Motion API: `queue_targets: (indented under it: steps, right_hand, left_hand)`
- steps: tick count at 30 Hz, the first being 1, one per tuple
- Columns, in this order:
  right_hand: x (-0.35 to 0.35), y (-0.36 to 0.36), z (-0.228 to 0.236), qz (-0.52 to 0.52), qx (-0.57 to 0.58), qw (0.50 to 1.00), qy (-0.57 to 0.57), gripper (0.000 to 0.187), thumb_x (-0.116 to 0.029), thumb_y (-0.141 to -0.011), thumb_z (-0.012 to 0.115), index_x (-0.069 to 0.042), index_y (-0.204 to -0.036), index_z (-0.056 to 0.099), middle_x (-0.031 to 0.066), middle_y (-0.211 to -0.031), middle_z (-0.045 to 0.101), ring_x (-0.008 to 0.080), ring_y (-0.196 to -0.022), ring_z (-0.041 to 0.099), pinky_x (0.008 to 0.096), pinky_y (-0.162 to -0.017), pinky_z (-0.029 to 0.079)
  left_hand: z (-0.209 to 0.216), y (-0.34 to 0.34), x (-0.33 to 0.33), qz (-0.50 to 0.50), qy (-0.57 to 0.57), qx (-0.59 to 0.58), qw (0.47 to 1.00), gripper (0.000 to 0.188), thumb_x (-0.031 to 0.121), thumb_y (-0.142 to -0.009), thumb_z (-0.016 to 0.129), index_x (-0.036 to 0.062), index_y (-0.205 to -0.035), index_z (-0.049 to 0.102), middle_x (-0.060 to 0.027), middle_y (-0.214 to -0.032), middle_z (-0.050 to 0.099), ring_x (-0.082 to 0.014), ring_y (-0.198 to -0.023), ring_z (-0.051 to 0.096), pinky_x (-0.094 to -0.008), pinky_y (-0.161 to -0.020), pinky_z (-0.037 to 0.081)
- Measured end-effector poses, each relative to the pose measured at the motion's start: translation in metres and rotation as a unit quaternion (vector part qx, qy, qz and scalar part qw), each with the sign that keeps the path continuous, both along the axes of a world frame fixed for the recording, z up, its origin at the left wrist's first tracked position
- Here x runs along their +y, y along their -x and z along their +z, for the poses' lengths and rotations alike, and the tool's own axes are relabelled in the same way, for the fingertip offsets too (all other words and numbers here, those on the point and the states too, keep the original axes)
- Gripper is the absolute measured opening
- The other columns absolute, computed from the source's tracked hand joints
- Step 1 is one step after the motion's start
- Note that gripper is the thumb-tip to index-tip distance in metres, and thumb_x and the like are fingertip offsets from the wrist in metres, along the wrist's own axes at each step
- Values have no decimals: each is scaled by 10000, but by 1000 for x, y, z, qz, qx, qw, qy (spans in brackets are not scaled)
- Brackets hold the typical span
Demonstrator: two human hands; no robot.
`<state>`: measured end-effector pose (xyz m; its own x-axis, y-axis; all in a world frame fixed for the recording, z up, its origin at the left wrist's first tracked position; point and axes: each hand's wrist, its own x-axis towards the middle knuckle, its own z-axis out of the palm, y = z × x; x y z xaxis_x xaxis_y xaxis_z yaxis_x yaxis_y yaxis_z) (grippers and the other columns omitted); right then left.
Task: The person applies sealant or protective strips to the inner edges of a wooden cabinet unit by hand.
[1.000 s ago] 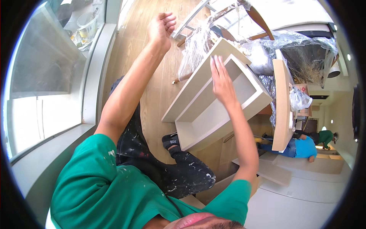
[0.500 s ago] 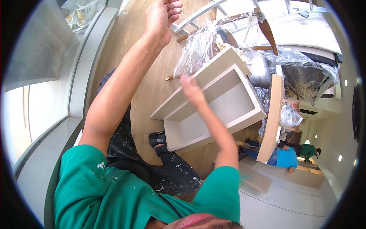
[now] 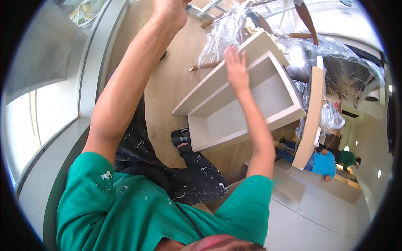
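My left hand (image 3: 169,13) is raised at the top edge, near the window frame. The edge cuts off nearly all its fingers, so what they hold is hidden. My right hand (image 3: 237,69) is open, fingers stretched and slightly blurred, in front of a pale drawer-like box (image 3: 234,139). I cannot tell whether it touches the box. The box has an open hollow and a long flat front panel (image 3: 201,97), and lies tilted on the wood floor beside my foot (image 3: 181,137).
Clear plastic sheeting (image 3: 222,35) wraps wooden-legged furniture at the back, near a metal ladder (image 3: 209,7). A tan board (image 3: 309,121) stands at right. Beyond it are two people, one in a blue shirt (image 3: 323,163), one in green (image 3: 346,158). The window frame (image 3: 90,69) runs along the left.
My right hand has moved up and right with its fingers spreading. My left hand has slid further past the top edge; its fingers showed curled before. The whole view has shifted slightly.
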<state>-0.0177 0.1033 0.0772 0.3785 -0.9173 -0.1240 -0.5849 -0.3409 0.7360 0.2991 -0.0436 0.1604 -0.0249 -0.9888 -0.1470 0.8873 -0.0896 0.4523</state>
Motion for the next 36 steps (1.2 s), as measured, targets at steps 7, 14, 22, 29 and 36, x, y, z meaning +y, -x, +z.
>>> queue_targets:
  steps: [7, 14, 22, 29, 36]
  right_hand:
    - [165, -24, -200, -33, -57, 978, -197, 688, -182, -913, 506, 3, -1556, 344, 122, -1670, 248, 285, -1570, 145, 503, -1274, 110]
    - [249, -47, -313, -46, 27, 969, -243, 650, -263, -987, 437, 1, -1569, 321, 113, -1677, 240, 290, -1579, 86, 492, -1277, 38]
    - [260, -49, -349, -52, -32, 948, -312, 631, -223, -982, 442, 27, -1552, 335, 135, -1650, 306, 277, -1550, 218, 484, -1279, 118]
    - [145, -19, -181, -60, -138, 978, -143, 686, -106, -869, 544, -20, -1533, 396, 103, -1649, 307, 223, -1544, 241, 617, -1223, 206]
    - [240, -62, -289, -84, -19, 959, -269, 619, -247, -973, 459, -7, -1539, 386, 108, -1649, 305, 246, -1549, 207, 638, -1222, 193]
  left_hand:
    - [-6, 4, 0, 10, 21, -34, 999, 226, 237, -1028, 485, 70, -970, 626, 22, -756, 634, -74, -636, 555, -212, -615, 443]
    - [0, 15, 12, 27, 36, -86, 995, 231, 216, -1021, 469, 64, -956, 630, 12, -769, 649, -73, -648, 575, -212, -618, 454]
    - [20, 6, 13, 33, 28, -98, 994, 239, 202, -1041, 445, 56, -965, 619, 0, -765, 646, -76, -661, 585, -207, -632, 468]
    - [-1, 11, 7, 17, 56, -68, 996, 255, 208, -1042, 431, 72, -934, 618, 2, -763, 654, -76, -633, 567, -217, -617, 453]
    - [4, 22, 11, 6, 51, -66, 997, 221, 196, -1020, 439, 78, -939, 606, -5, -779, 656, -90, -652, 562, -231, -647, 439]
